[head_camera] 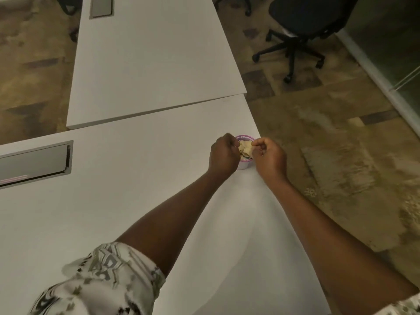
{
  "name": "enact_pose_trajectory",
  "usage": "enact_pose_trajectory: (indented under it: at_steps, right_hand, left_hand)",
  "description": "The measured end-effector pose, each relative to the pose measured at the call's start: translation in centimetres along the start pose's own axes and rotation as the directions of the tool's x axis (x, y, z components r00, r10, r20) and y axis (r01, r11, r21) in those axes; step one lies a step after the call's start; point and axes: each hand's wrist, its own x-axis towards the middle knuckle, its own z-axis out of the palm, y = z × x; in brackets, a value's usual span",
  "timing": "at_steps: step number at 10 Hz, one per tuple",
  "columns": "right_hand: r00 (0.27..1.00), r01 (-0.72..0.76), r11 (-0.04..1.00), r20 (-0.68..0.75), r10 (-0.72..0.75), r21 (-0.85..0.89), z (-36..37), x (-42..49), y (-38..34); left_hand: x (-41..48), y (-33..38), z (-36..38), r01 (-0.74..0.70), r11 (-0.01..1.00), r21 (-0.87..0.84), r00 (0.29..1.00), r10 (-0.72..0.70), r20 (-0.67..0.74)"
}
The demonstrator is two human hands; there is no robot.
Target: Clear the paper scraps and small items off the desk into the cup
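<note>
A small white cup [244, 165] with a pink rim stands near the right edge of the white desk [136, 189]. Crumpled tan paper scraps [245, 149] fill its mouth. My left hand [223, 155] is against the cup's left side with curled fingers, and it hides part of the cup wall. My right hand [269, 158] is at the cup's right side, its thumb and fingertips pinching the edge of the paper scraps above the rim.
A second white desk [154, 64] adjoins at the back. A grey cable hatch [34, 164] is set in the near desk at the left. A black office chair [302, 26] stands on the patterned carpet to the right.
</note>
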Motion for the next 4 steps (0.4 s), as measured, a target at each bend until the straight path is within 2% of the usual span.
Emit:
enact_pose_trajectory:
  at_steps: [2,4]
  right_hand:
    - [0.997,-0.035,0.999,0.076,0.034,0.002,-0.1,1.7,-0.4]
    - [0.998,-0.014,0.999,0.068,0.012,0.038,-0.6,-0.6,0.2]
  left_hand:
    - [1.5,0.4,0.6,0.065,0.998,-0.014,0.998,-0.064,0.015]
    - [-1.2,-2.7,0.0,0.023,0.998,0.059,0.999,-0.021,-0.033]
